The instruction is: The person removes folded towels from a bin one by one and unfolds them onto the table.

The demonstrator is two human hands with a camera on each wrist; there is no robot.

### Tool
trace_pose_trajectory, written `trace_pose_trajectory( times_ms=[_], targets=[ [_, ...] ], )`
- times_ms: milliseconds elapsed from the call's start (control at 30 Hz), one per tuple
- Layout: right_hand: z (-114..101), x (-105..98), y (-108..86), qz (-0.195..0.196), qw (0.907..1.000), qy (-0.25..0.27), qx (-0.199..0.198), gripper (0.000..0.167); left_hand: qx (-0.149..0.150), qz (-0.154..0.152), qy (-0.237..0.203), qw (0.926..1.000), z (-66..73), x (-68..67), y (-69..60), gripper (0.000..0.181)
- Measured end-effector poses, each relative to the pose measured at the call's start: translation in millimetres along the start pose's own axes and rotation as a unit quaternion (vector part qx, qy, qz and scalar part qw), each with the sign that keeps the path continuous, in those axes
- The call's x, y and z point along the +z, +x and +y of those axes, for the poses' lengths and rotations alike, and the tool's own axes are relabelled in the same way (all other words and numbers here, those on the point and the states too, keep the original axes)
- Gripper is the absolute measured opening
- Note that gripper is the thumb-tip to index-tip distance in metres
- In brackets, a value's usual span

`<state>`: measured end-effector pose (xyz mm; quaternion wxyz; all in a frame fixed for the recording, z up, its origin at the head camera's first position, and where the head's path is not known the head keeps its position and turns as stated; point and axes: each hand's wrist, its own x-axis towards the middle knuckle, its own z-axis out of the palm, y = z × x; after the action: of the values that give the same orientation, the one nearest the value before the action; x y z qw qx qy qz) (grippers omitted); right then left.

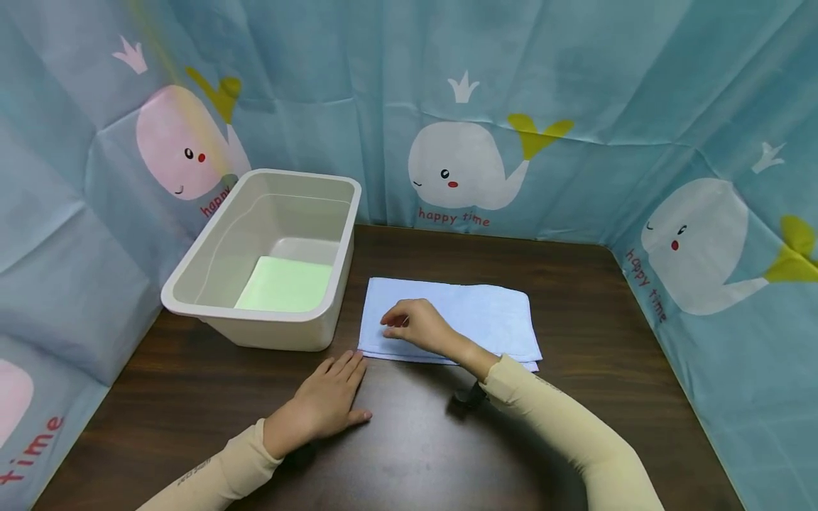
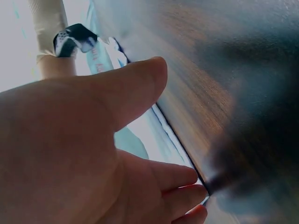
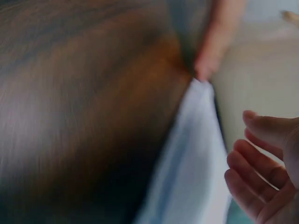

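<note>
A light blue cloth (image 1: 492, 319), folded in layers, lies on the dark wooden table. My left hand (image 1: 326, 401) rests on the table with fingers extended, its fingertips touching the cloth's near left corner. In the left wrist view that hand (image 2: 107, 121) shows its thumb apart from the fingers. Above the left part of the cloth is my right hand (image 1: 418, 326), fingers loosely bent and holding nothing. The right wrist view shows the right hand (image 3: 266, 163) beside the cloth (image 3: 196, 163), thumb and fingers apart.
A grey-beige bin (image 1: 281, 326) stands left of the cloth, with a light green folded cloth (image 1: 284, 285) inside. Blue curtains (image 1: 358, 106) with whale prints enclose the table (image 1: 409, 454) at the back and sides.
</note>
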<state>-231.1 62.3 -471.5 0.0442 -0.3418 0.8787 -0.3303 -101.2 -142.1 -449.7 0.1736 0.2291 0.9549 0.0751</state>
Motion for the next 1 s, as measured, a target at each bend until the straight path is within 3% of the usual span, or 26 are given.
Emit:
trace_pose_trajectory(
  times_ms=[200, 567, 833, 1000],
  targets=[
    [-6.0, 34.1, 13.3, -0.050, 0.9963, -0.056, -0.042, 0.020, -0.005, -0.002, -0.005, 1.0000, -0.4, 0.1, -1.2, 0.083],
    [-6.7, 44.7, 19.2, -0.053, 0.9870, -0.134, -0.072, 0.017, -0.014, -0.003, 0.003, 0.9999, -2.5, 0.8, -0.1, 0.083],
    [-5.3, 45.3, 19.7, -0.034, 0.9886, -0.120, -0.084, 0.011, -0.016, -0.001, 0.002, 0.9999, -0.6, -0.9, -0.3, 0.082],
    [-4.4, 43.3, 19.8, -0.029, 0.9934, -0.091, -0.064, 0.011, -0.008, 0.005, -0.005, 0.9999, 2.2, -1.9, 1.6, 0.082]
  ],
)
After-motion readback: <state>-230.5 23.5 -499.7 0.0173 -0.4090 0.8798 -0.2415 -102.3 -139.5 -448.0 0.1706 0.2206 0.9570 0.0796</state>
